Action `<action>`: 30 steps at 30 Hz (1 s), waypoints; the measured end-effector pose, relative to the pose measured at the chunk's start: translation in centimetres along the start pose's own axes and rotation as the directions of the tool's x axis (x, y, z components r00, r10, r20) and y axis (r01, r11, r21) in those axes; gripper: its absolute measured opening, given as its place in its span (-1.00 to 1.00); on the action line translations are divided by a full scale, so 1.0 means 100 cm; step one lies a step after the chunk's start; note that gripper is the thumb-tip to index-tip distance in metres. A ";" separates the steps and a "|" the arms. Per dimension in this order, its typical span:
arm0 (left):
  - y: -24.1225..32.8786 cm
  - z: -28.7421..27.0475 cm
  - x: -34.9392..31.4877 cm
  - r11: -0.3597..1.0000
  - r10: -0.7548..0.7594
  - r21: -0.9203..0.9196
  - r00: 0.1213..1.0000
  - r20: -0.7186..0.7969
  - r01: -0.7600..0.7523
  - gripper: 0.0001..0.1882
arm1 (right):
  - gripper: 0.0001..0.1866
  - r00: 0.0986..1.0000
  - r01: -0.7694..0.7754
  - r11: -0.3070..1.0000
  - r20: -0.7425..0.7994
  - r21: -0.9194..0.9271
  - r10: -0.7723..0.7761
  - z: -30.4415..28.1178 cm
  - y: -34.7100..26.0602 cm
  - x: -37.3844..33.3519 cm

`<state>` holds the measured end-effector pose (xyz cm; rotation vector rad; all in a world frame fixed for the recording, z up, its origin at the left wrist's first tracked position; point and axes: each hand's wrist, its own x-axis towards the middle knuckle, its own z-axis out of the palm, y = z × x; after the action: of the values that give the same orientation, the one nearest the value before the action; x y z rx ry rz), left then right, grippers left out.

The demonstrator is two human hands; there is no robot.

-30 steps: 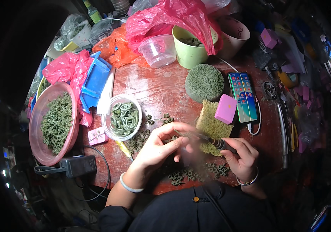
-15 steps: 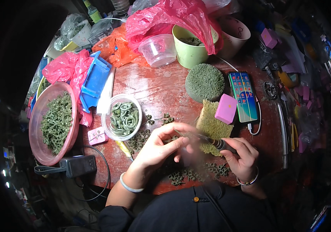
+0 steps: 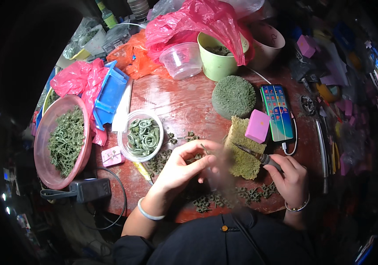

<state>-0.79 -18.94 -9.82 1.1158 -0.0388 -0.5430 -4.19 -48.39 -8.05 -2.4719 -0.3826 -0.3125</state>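
Note:
My right hand [image 3: 289, 176] grips a slim tool with a dark handle and a narrow pointed metal blade [image 3: 247, 149]. Its tip lies over the yellow-green sponge-like block [image 3: 240, 165]. My left hand [image 3: 192, 163] is closed, thumb against fingers, around a small thin dark-green piece [image 3: 204, 148]; most of that piece is hidden. Small green openwork pieces [image 3: 157, 162] lie beside and partly behind my left hand, and more such pieces [image 3: 215, 201] lie along the table's near edge. A blurred strand close to the camera veils the space between my hands.
Left of my hands stand a clear tub of green rings [image 3: 142, 134] and a pink basin of green pieces [image 3: 65, 141]. A pink block [image 3: 257, 126] rests on the sponge-like block. Beyond are a round green pad [image 3: 234, 97] and a phone [image 3: 278, 112] on a cable.
The tool's blade has moved away from my left hand, to the right. My right hand has shifted slightly right with it. My left hand has stayed nearly in place.

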 end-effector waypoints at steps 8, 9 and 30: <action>-0.011 -0.006 0.001 0.998 0.035 0.049 0.994 -0.107 -0.030 -0.72 | -0.71 1.000 0.004 1.000 -0.015 -0.005 -0.004 0.004 0.001 -0.002; -0.011 -0.006 0.001 0.998 0.055 0.049 0.992 -0.111 -0.050 -0.73 | -0.71 1.000 0.004 1.000 -0.016 -0.005 -0.004 0.004 0.001 -0.002; -0.010 -0.001 0.002 0.932 0.137 0.336 0.990 0.027 -0.138 -0.77 | -0.68 0.991 0.130 0.950 -0.054 0.284 -0.119 0.025 -0.010 0.002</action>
<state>-0.96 -19.25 -10.73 1.4353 -0.2185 -0.4198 -3.97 -46.07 -9.43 -2.1597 -0.5310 -0.3289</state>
